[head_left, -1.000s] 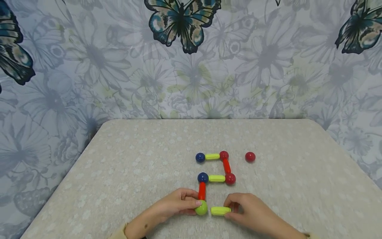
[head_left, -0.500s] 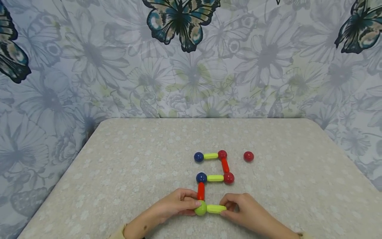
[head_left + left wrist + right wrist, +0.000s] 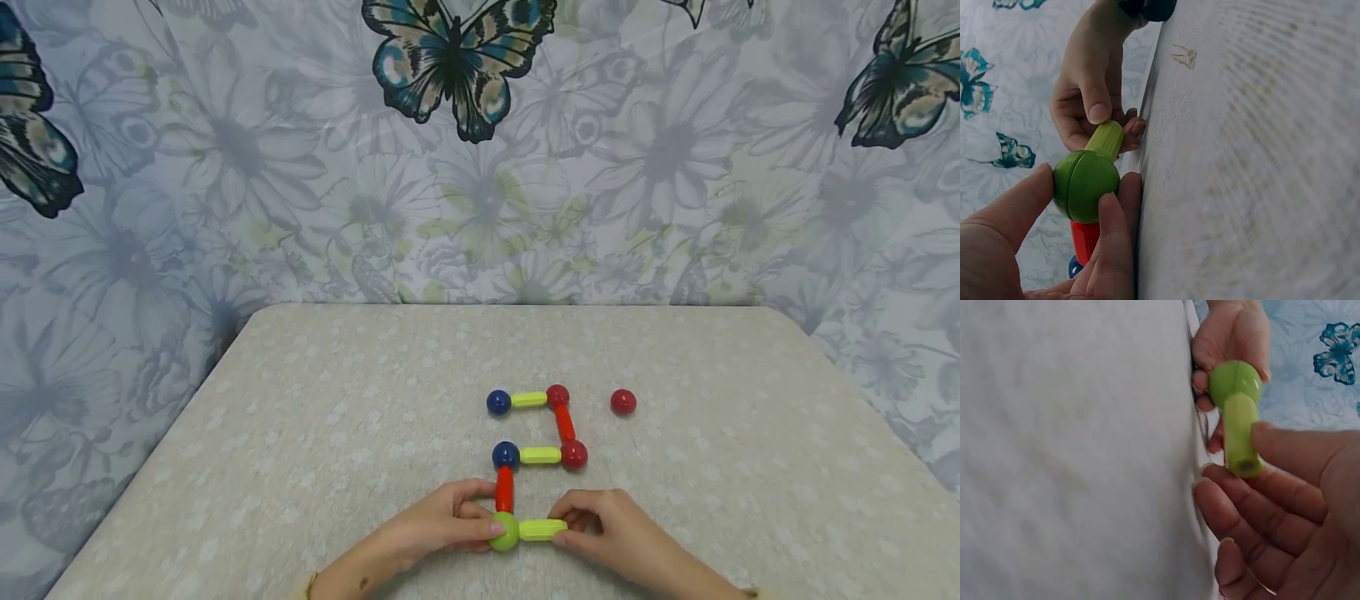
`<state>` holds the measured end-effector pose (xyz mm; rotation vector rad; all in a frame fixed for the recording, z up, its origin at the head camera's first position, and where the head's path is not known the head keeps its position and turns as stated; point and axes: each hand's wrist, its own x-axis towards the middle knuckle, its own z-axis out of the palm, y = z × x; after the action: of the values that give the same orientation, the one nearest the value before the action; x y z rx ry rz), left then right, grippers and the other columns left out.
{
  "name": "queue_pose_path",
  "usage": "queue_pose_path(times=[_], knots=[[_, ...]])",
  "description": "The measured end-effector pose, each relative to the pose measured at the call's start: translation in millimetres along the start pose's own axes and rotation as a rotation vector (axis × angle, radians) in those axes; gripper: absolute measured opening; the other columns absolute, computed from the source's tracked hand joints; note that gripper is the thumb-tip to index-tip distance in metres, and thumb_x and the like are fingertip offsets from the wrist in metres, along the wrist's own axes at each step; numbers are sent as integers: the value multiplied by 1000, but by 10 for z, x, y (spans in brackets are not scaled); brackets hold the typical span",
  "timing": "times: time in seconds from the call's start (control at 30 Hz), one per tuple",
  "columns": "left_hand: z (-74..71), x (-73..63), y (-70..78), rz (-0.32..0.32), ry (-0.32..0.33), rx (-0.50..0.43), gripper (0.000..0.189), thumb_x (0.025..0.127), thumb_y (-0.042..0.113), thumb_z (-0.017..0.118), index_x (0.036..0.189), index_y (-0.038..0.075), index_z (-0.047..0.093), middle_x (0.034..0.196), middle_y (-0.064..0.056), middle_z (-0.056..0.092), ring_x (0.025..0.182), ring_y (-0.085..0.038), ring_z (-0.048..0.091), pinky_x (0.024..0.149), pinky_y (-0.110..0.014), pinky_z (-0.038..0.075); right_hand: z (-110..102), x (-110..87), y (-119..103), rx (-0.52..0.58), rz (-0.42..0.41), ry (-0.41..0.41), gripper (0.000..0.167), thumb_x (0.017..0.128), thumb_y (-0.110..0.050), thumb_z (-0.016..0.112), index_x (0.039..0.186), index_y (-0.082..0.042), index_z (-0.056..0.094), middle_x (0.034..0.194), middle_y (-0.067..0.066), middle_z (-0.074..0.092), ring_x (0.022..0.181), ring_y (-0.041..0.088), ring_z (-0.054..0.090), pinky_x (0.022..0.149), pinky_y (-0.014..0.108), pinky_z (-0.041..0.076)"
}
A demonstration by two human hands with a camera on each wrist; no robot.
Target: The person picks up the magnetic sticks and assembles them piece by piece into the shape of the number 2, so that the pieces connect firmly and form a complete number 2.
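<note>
My left hand (image 3: 442, 523) pinches a green ball (image 3: 506, 532) between thumb and fingers. A red rod (image 3: 505, 490) runs from that ball up to a blue ball (image 3: 506, 455). On the right side of the green ball sits a yellow-green rod (image 3: 542, 530), its near end against the ball. The far end of this rod is pinched by my right hand (image 3: 611, 529). In the right wrist view the rod (image 3: 1241, 434) shows a dark round spot on its free end. The left wrist view has the green ball (image 3: 1087, 186) close up, with the red rod partly hidden behind fingers.
Farther back the chain continues: a second yellow-green rod (image 3: 540, 455), a red ball (image 3: 574, 455), a red rod (image 3: 565, 423), another red ball (image 3: 557, 396), and a rod ending in a blue ball (image 3: 498, 403). A loose red ball (image 3: 623, 402) lies to the right on the patterned tablecloth (image 3: 360, 392).
My right hand has moved left with the yellow-green rod, closing the gap to the green ball, and the rod now meets it. The left hand keeps its hold on the ball.
</note>
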<state>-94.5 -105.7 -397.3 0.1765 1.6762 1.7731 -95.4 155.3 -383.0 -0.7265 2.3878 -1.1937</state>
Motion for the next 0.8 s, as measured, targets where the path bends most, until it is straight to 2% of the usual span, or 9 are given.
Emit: queue_pose_path(times=[0.07,0.13,0.2,0.33,0.43,0.5,0.6,0.7,0.8], knots=[[7,8,-3,5,9,1,59,85,9,69,133,-10,40,98,-16,67,88,-21,64,78,-34,51,-74,-11,7,-29,-5,14,16,86,-26,69,100,-18,69,83,-15,61,72,6,55,61,24,47],[14,15,-9,10,17,-1,62,85,8,69,135,-9,38,97,-16,67,88,-21,64,79,-35,51,-187,-14,28,-69,-22,73,17,87,-22,68,102,-15,69,85,-13,62,72,6,55,62,24,47],[19,19,-18,13,25,1,64,84,8,69,136,-9,35,97,-15,67,88,-22,64,79,-35,51,-327,5,73,-133,-51,185,17,87,-16,68,103,-10,68,86,-10,63,70,7,55,60,24,47],[20,19,-31,14,43,6,64,85,8,69,137,-8,35,96,-14,67,87,-21,64,78,-35,52,-607,92,253,-266,-68,462,19,85,-5,69,103,-5,67,93,1,63,70,12,56,58,25,49],[17,20,-33,8,49,4,64,85,9,70,137,-8,36,95,-13,67,87,-20,64,77,-35,52,-779,178,421,-328,-55,574,29,83,-4,70,111,-1,63,103,13,58,73,18,56,55,26,47],[15,23,-35,4,50,4,65,85,10,70,137,-8,36,96,-13,67,87,-20,64,77,-35,52,-865,237,510,-331,-37,570,36,83,-6,71,117,1,60,106,18,53,74,20,55,55,27,46],[18,24,-35,0,43,1,65,85,10,70,137,-8,35,96,-13,67,87,-19,64,78,-35,52,-953,328,613,-317,-17,483,44,84,-11,71,123,3,55,106,19,52,76,22,53,60,30,47],[18,21,-31,-5,46,-1,65,85,10,70,137,-8,35,96,-13,67,87,-20,64,78,-35,52,-985,417,672,-323,-4,408,42,84,-11,71,120,3,57,103,16,55,80,23,54,67,34,50],[20,21,-25,-7,51,-2,65,85,10,69,137,-7,35,97,-13,67,88,-20,64,78,-35,52,-985,460,705,-332,16,400,35,83,-7,71,115,2,60,104,16,58,82,25,56,71,38,51]])
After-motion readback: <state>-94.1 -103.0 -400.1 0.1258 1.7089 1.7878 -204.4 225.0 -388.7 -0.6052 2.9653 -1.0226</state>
